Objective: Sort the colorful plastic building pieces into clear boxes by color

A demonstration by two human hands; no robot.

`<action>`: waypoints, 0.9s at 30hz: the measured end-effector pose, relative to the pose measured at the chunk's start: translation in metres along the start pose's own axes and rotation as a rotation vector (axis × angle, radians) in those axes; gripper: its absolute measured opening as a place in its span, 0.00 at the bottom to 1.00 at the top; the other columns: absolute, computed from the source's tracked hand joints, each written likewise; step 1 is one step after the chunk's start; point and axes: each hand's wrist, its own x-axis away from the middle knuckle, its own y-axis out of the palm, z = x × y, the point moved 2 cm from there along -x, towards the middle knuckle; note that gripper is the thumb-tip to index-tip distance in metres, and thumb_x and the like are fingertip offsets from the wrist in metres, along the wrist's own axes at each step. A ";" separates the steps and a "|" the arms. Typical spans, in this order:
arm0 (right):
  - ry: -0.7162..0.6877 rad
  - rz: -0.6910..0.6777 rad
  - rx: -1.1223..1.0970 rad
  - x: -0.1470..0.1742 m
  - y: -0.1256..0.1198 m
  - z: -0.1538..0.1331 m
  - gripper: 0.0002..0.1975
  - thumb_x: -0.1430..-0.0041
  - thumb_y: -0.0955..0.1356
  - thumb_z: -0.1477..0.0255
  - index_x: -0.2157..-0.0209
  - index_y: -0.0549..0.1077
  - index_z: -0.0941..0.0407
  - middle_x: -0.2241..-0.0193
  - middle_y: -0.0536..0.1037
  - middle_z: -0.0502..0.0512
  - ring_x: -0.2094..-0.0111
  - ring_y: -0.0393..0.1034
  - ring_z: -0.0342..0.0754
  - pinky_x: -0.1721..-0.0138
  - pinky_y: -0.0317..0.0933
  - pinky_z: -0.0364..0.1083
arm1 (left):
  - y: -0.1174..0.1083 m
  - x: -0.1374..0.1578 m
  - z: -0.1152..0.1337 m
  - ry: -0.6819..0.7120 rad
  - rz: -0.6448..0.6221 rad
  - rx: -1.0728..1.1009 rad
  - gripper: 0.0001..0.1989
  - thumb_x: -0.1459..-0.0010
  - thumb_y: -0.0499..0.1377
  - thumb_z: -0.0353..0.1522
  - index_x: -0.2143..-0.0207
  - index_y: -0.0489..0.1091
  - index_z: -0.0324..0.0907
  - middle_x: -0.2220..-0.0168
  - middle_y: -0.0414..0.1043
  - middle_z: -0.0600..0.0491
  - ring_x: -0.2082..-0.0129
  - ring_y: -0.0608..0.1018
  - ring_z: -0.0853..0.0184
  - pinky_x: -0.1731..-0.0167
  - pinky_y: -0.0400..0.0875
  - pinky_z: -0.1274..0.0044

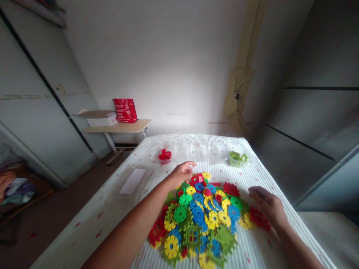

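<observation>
Plastic pieces (198, 215) lie heaped toward the near edge of the striped cloth (217, 175); left hand (183, 173) half-curled, right hand (267, 205) loosely bent by the right edge, holds unclear; light fingertip pinches suit flat shapes

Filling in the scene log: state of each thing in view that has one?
Left hand: fingers parted, nothing seen in it, by the pile's far edge
Right hand: palm hidden, grip unclear
Plastic pieces: loose, colours mixed, heaped
Left-end clear tub: holds red pieces
Right-end clear tub: holds green pieces
White card: lying flat
Red bag: standing upright
</observation>
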 end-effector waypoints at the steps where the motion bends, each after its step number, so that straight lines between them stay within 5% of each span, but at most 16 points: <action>1: -0.004 -0.006 0.002 0.000 0.001 0.000 0.17 0.51 0.62 0.58 0.71 0.74 0.56 0.75 0.77 0.52 0.74 0.69 0.47 0.75 0.60 0.40 | -0.003 0.000 -0.004 -0.021 0.011 -0.009 0.21 0.58 0.52 0.23 0.58 0.65 0.40 0.76 0.60 0.60 0.82 0.64 0.78 0.82 0.59 0.85; 5: -0.002 -0.032 0.000 0.001 0.003 0.002 0.18 0.50 0.62 0.57 0.70 0.73 0.57 0.75 0.77 0.51 0.73 0.70 0.47 0.74 0.60 0.41 | -0.010 0.001 -0.014 -0.098 0.109 -0.073 0.19 0.58 0.51 0.24 0.60 0.67 0.39 0.73 0.63 0.57 0.81 0.64 0.78 0.82 0.60 0.85; 8: 0.012 -0.036 -0.006 0.000 0.004 0.006 0.18 0.50 0.62 0.57 0.69 0.73 0.57 0.75 0.77 0.52 0.72 0.70 0.48 0.73 0.61 0.41 | -0.003 0.004 -0.007 -0.092 0.058 -0.192 0.21 0.59 0.53 0.24 0.58 0.68 0.38 0.64 0.68 0.52 0.77 0.68 0.76 0.79 0.63 0.84; 20: 0.003 -0.021 0.021 0.001 0.004 0.009 0.18 0.49 0.62 0.58 0.69 0.74 0.57 0.74 0.77 0.52 0.73 0.70 0.47 0.74 0.61 0.41 | 0.040 -0.011 0.005 0.329 -0.107 -0.880 0.19 0.56 0.50 0.19 0.66 0.74 0.43 0.61 0.73 0.54 0.58 0.71 0.68 0.55 0.63 0.78; 27: 0.012 -0.008 0.048 0.000 0.001 0.004 0.19 0.51 0.61 0.57 0.70 0.74 0.57 0.76 0.77 0.52 0.74 0.70 0.47 0.75 0.60 0.41 | 0.039 -0.022 -0.005 0.212 -0.114 -1.098 0.14 0.52 0.51 0.24 0.67 0.73 0.44 0.64 0.72 0.52 0.64 0.73 0.66 0.64 0.66 0.78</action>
